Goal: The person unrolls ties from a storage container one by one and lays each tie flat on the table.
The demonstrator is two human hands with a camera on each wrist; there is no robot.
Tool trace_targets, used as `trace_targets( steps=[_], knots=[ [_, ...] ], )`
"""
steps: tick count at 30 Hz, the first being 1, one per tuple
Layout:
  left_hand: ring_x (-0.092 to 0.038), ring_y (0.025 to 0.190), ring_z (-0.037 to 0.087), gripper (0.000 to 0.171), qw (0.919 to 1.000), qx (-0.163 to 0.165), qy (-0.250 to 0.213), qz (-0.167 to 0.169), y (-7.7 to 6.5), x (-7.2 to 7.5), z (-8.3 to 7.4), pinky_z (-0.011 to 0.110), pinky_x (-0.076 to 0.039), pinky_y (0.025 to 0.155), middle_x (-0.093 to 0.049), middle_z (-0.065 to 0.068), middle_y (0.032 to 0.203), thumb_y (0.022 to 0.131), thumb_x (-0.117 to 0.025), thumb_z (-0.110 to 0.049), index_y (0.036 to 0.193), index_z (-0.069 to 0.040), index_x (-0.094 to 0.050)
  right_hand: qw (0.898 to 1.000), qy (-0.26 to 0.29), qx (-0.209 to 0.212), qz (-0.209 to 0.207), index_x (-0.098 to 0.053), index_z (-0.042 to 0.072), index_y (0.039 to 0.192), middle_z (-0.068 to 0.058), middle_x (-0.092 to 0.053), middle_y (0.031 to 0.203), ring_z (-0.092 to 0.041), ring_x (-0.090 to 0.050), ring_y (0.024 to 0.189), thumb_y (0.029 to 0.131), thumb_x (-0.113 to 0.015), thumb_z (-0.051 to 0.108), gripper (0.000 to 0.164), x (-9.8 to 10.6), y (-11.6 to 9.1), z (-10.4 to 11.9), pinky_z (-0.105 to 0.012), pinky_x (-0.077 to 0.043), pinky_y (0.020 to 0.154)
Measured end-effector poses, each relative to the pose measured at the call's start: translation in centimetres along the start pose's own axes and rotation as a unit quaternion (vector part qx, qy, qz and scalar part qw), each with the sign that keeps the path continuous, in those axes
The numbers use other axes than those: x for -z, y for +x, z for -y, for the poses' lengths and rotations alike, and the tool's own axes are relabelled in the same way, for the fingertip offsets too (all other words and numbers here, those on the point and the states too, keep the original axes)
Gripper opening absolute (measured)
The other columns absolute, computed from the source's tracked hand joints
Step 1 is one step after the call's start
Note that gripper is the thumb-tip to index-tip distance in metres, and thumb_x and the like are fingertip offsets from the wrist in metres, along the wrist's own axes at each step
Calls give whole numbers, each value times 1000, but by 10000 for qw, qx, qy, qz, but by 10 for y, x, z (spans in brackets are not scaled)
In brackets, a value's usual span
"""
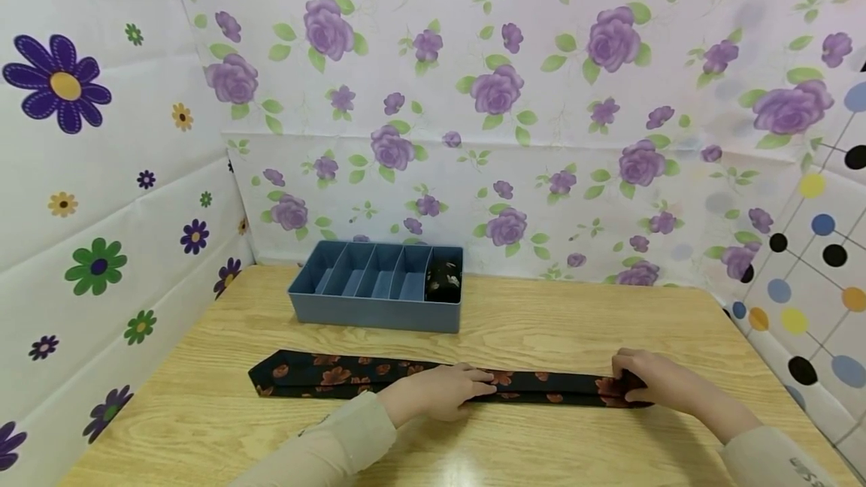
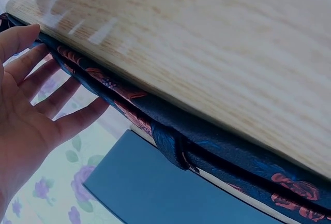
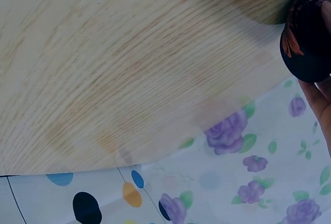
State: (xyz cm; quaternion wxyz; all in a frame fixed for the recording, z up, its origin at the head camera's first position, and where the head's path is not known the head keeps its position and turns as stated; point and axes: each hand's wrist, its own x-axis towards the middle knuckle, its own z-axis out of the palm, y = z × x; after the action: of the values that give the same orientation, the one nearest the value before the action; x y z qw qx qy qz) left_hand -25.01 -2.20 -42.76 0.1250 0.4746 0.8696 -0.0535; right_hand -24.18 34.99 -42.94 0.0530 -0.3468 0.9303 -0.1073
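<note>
A dark necktie (image 1: pixel 338 376) with orange-red flowers lies lengthwise across the table, its pointed wide end at the left. Its back shows, with a keeper loop in the left wrist view. My left hand (image 1: pixel 443 391) rests on the middle of the tie; in the left wrist view that hand (image 2: pixel 36 89) has its fingers spread along the fabric. At the tie's right end, my right hand (image 1: pixel 659 378) grips a rolled-up part between thumb and fingers. The right wrist view shows this roll (image 3: pixel 305 38) at its edge, with part of the right hand (image 3: pixel 321 100) beside it.
Behind the tie stands a blue-grey box (image 1: pixel 379 312) with several compartments. A dark rolled item with a pale pattern (image 1: pixel 443 279) fills its rightmost compartment. Flower-printed sheets (image 1: pixel 419 96) rise behind the wooden table (image 1: pixel 561 314) and at its left; a dotted one (image 1: pixel 812 284) is at the right.
</note>
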Motion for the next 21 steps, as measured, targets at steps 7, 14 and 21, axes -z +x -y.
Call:
trace_targets(
  steps=[7, 14, 21],
  knots=[
    [-38, 137, 18, 50, 10000, -8, 27, -15, -1, -1, 0, 29, -43, 104, -35, -7, 151, 95, -56, -23, 143, -26, -41, 9996, -251, 48, -113, -59, 18, 88, 10, -53, 85, -3, -54, 74, 73, -79, 9, 26, 0, -3, -3, -26, -48, 59],
    [-37, 137, 18, 51, 10000, -28, 42, -52, -1, -1, 0, 30, -42, 105, -34, -7, 151, 95, -56, -24, 144, -26, -41, 9988, -358, 225, -251, -65, 15, 89, 5, -53, 85, -4, -54, 72, 72, -79, 8, 23, -1, -7, -8, -26, -49, 58],
    [-37, 138, 18, 51, 10000, -29, -15, -66, -3, -1, 1, 31, -42, 105, -34, -6, 151, 95, -56, -23, 144, -25, -41, 9996, -217, 86, -131, -54, 17, 84, 10, -47, 83, 2, -39, 69, 72, -80, 11, 29, 0, -9, -9, -22, -39, 56]
  ],
)
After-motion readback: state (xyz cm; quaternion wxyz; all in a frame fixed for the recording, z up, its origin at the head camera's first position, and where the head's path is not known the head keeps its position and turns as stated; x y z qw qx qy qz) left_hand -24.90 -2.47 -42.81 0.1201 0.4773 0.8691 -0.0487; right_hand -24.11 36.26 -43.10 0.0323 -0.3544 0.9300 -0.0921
